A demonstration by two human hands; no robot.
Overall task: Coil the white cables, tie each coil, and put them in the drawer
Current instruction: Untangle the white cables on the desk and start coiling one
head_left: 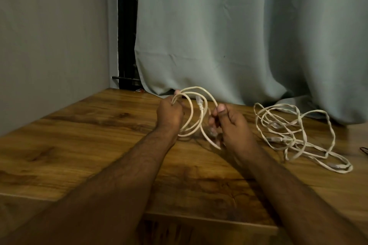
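A white cable [191, 117] is looped into a rough coil above the wooden table [79, 145]. My left hand [169, 113] grips the loops at their upper left. My right hand [229, 123] pinches a strand of the same cable at the coil's right side, thumb up. A clear plug end hangs inside the loops. A loose tangle of white cables [294, 135] lies on the table to the right of my right hand, untouched. No drawer is in view.
A grey-green curtain [239, 36] hangs behind the table down to its back edge. A grey wall stands at the left. A small red object [139, 90] lies at the table's back edge. The table's front edge runs near the frame's bottom.
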